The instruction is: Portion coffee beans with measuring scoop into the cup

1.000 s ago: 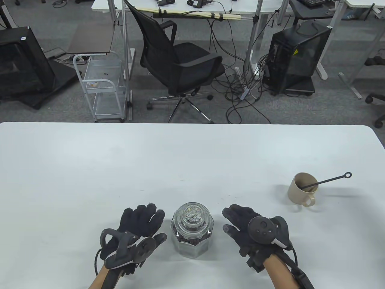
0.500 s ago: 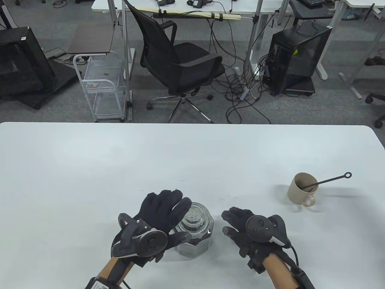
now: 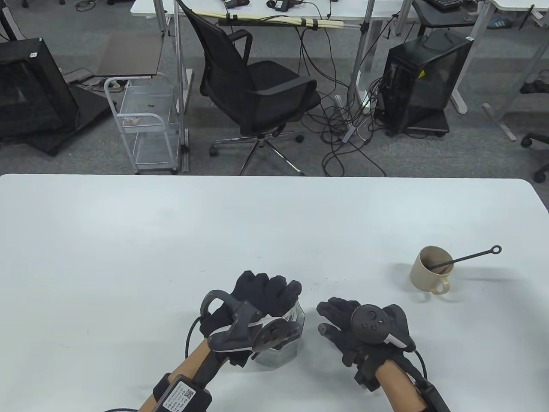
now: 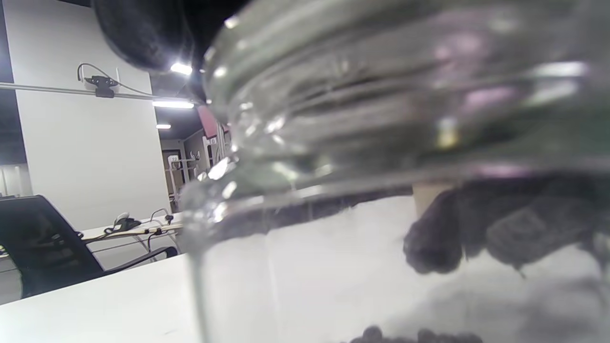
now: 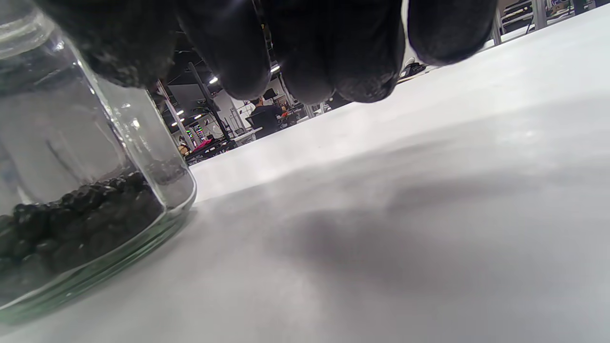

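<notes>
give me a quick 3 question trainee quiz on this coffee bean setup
1. True or false: the black long-handled measuring scoop stands in the beige ceramic cup.
2. Which hand covers the top of the faceted clear glass jar of coffee beans? A left hand B right hand C neither
3. Fill in: the cup stands on the white table to the jar's ____.

Key: 1 true. 2 A. 3 right.
</notes>
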`<state>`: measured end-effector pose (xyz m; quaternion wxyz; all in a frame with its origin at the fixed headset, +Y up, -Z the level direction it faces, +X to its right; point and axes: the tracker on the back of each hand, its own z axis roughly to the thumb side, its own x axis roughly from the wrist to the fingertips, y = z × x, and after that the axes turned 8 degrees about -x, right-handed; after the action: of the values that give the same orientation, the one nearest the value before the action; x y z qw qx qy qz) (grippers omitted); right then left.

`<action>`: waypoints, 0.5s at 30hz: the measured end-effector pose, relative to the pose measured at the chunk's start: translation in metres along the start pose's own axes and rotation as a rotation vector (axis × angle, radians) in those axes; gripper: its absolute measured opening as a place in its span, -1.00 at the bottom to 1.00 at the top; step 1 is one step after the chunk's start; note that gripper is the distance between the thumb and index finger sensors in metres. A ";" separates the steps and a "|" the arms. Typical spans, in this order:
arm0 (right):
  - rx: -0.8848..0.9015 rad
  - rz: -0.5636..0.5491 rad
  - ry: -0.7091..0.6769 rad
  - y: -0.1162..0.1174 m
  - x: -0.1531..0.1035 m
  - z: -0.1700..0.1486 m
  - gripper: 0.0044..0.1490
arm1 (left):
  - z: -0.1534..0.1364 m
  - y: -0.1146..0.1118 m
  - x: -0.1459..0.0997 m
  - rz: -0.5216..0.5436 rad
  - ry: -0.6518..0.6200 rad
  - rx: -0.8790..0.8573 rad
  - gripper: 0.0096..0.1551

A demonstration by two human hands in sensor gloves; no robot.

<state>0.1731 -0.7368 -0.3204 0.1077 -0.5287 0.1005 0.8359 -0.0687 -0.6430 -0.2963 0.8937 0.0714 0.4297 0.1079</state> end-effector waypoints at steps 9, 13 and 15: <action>0.013 0.006 0.006 0.000 0.001 -0.002 -0.22 | -0.001 0.016 -0.005 0.120 -0.020 -0.012 -0.06; 0.021 0.007 0.013 -0.001 0.001 -0.005 -0.22 | -0.010 0.035 -0.019 0.181 0.017 -0.061 -0.06; 0.025 0.007 0.017 -0.001 0.001 -0.006 -0.22 | -0.022 0.041 -0.029 0.200 0.063 -0.066 -0.06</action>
<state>0.1779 -0.7379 -0.3236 0.1104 -0.5342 0.1135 0.8304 -0.1093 -0.6102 -0.2793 0.8664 0.0810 0.4445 0.2129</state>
